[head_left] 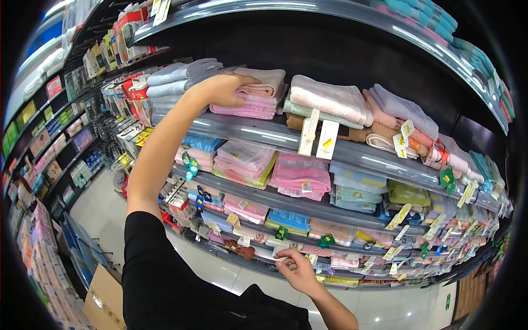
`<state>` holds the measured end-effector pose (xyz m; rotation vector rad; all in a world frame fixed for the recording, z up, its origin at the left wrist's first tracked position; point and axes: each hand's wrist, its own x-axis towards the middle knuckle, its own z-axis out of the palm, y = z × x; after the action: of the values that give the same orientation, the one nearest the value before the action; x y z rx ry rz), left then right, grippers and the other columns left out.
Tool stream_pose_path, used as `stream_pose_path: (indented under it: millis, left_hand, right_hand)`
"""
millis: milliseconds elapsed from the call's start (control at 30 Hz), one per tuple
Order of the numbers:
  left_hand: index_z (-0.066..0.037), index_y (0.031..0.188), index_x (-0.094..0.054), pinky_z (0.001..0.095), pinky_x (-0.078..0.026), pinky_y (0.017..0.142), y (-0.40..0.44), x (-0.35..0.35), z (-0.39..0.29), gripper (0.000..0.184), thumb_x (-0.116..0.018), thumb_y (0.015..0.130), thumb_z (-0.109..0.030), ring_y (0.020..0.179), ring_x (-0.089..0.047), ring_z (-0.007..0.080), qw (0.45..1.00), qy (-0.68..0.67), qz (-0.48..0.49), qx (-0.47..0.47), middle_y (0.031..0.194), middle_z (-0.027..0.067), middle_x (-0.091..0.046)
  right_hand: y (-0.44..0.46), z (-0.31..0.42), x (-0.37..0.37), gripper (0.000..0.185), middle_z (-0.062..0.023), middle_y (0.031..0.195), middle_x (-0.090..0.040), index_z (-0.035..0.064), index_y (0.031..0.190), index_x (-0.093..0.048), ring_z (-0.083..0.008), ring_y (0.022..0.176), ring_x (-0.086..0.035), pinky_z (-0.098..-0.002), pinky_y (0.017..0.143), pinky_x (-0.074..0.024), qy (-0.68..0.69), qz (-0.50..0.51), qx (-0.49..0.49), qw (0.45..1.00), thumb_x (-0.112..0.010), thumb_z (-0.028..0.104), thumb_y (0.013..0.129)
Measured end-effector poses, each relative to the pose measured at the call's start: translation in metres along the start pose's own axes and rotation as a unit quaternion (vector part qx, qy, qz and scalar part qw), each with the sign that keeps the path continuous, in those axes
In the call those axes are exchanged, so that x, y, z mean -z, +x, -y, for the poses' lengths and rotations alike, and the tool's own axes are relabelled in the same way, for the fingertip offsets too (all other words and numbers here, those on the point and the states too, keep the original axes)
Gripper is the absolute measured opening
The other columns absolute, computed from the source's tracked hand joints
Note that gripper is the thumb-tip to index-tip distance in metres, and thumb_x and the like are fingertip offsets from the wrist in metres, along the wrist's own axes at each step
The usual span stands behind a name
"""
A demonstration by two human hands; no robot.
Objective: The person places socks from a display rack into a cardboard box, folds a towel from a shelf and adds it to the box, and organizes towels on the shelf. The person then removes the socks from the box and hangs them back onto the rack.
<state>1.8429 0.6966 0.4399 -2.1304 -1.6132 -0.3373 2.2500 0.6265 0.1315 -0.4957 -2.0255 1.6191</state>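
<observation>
My left hand reaches up to the upper shelf at the end of a stretched arm. Its fingers lie over the edge of a folded beige-pink towel, with the thumb lower down, against the pink towels beneath. The palm side is hidden from me. Left of it sits a stack of folded grey-blue towels; to the right is a stack topped by a white-and-pink towel. Low in front of my body, my right hand is loosely bent with fingers apart, holding nothing visible.
Lower shelves carry folded towels, such as a pink towel, with price tags hanging from the shelf edges. Packaged goods hang at the left. A cardboard box stands at the lower left, beside the tiled aisle floor.
</observation>
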Motion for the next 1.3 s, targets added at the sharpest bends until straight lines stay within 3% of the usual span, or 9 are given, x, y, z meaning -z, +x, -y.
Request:
stream_pose_path:
  millis: [233,433,500,600,833,900,1000,1133,1300]
  left_hand:
    - [-0.017,0.142,-0.046,0.0431,-0.051,0.091,0.0,-0.002,-0.016,0.085,-0.078,0.064,-0.021,0.107,-0.063,0.0372,0.994,0.051,0.065,0.079,0.114,0.0214,-0.067]
    - [-0.014,0.137,-0.051,0.0453,-0.053,0.084,-0.006,-0.003,-0.025,0.07,-0.072,0.07,-0.021,0.096,-0.065,0.0394,0.994,0.103,0.018,0.041,0.103,0.023,-0.068]
    - [-0.011,0.13,-0.055,0.0497,-0.051,0.081,-0.01,0.002,-0.031,0.06,-0.068,0.072,-0.021,0.088,-0.065,0.0428,0.995,0.092,0.012,0.048,0.093,0.0275,-0.067]
    - [-0.01,0.126,-0.059,0.0495,-0.052,0.079,-0.015,0.017,-0.043,0.056,-0.068,0.072,-0.022,0.084,-0.065,0.0433,0.995,0.083,0.028,0.056,0.088,0.0273,-0.067]
    - [-0.007,0.126,-0.059,0.0481,-0.052,0.082,-0.016,0.021,-0.043,0.058,-0.069,0.071,-0.024,0.09,-0.065,0.0423,0.998,0.034,-0.003,0.052,0.095,0.0262,-0.068]
    - [-0.011,0.128,-0.059,0.0483,-0.053,0.082,-0.013,0.015,-0.04,0.058,-0.071,0.073,-0.027,0.089,-0.066,0.0419,0.998,0.046,-0.031,-0.014,0.096,0.0215,-0.07]
    - [-0.009,0.13,-0.057,0.0479,-0.054,0.081,-0.011,0.013,-0.038,0.06,-0.07,0.073,-0.025,0.089,-0.066,0.0425,0.997,0.071,-0.021,-0.018,0.097,0.0223,-0.07]
    - [-0.006,0.13,-0.055,0.0475,-0.052,0.082,-0.005,0.021,-0.034,0.06,-0.069,0.073,-0.02,0.092,-0.065,0.0421,0.996,0.07,0.042,0.032,0.1,0.0243,-0.068]
    - [-0.003,0.121,-0.056,0.0486,-0.051,0.072,-0.003,0.034,-0.017,0.046,-0.063,0.078,-0.017,0.083,-0.064,0.045,0.997,0.03,-0.016,0.076,0.088,0.028,-0.066]
  right_hand:
    - [-0.001,-0.009,0.0,0.024,-0.0064,0.106,-0.066,0.0025,0.113,-0.058,-0.0077,0.086,-0.062,-0.0199,0.066,-0.0476,-0.006,0.025,-0.005,1.0,-0.067,0.009,0.092]
    - [-0.005,-0.018,-0.002,0.025,-0.0052,0.1,-0.068,0.0037,0.114,-0.059,-0.0086,0.085,-0.063,-0.0228,0.068,-0.0489,-0.026,0.04,-0.005,0.999,-0.067,0.012,0.092]
    - [-0.008,-0.019,-0.002,0.031,-0.01,0.1,-0.07,0.0041,0.117,-0.059,-0.0171,0.085,-0.068,-0.0288,0.069,-0.0525,-0.075,0.07,-0.01,0.995,-0.067,0.023,0.093]
    - [-0.012,-0.013,0.0,0.034,-0.0103,0.1,-0.069,0.0029,0.118,-0.059,-0.0177,0.086,-0.068,-0.0296,0.071,-0.0526,-0.076,0.093,-0.023,0.992,-0.066,0.025,0.093]
    - [-0.015,-0.019,0.001,0.038,-0.0105,0.102,-0.069,0.0026,0.119,-0.058,-0.0187,0.09,-0.067,-0.0308,0.073,-0.0527,-0.081,0.126,-0.035,0.988,-0.065,0.029,0.094]
    - [-0.014,-0.018,0.001,0.039,-0.0103,0.103,-0.069,0.0035,0.121,-0.058,-0.0196,0.091,-0.067,-0.0315,0.075,-0.0528,-0.083,0.144,-0.034,0.985,-0.065,0.032,0.094]
    - [-0.014,-0.016,0.0,0.04,-0.01,0.103,-0.068,0.0044,0.122,-0.058,-0.0202,0.091,-0.067,-0.032,0.077,-0.053,-0.094,0.158,-0.035,0.982,-0.065,0.033,0.094]
    - [-0.011,-0.014,-0.002,0.04,-0.0104,0.103,-0.068,0.0046,0.122,-0.058,-0.0204,0.092,-0.067,-0.0325,0.078,-0.0532,-0.1,0.169,-0.043,0.98,-0.065,0.032,0.094]
    - [-0.005,-0.013,-0.006,0.038,-0.0109,0.101,-0.069,0.0041,0.12,-0.059,-0.0207,0.092,-0.067,-0.0326,0.078,-0.0532,-0.092,0.159,-0.041,0.982,-0.067,0.03,0.092]
